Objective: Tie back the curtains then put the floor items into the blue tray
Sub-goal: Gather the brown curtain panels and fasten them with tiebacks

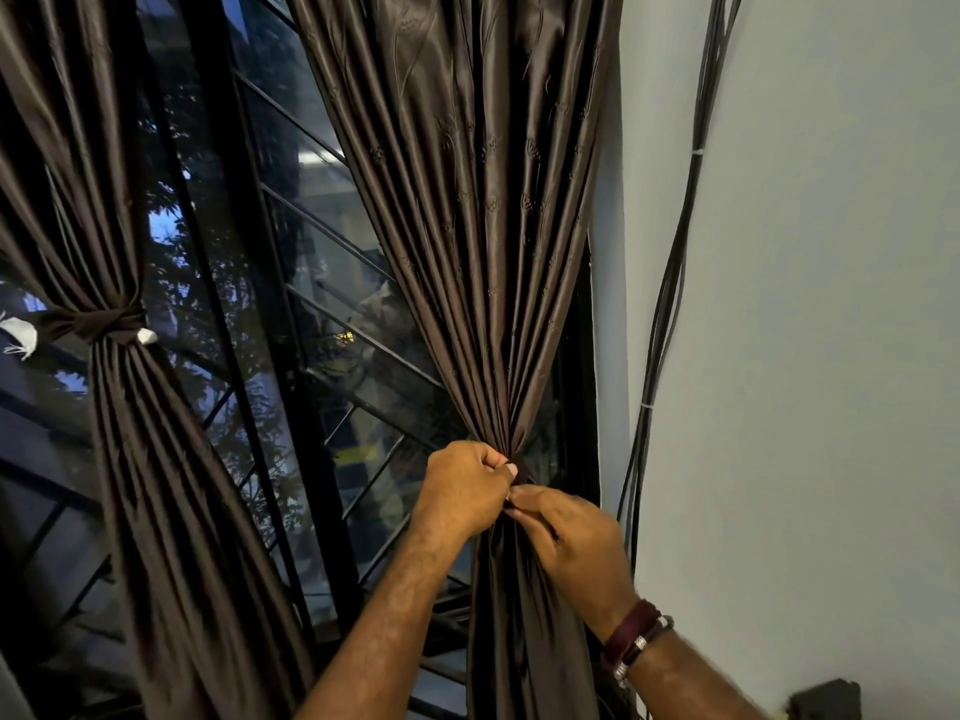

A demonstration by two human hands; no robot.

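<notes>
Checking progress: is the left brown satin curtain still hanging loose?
No, the left brown satin curtain is cinched by a dark fabric tie-back.

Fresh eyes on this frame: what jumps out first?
Both hands meet at the pinched waist of the right curtain, low centre: the left hand and the right hand work a dark tie-back between their fingers there. At far left, the left curtain is already cinched with its own dark band. A bundle of black cables runs down the pale wall on the right.
</notes>
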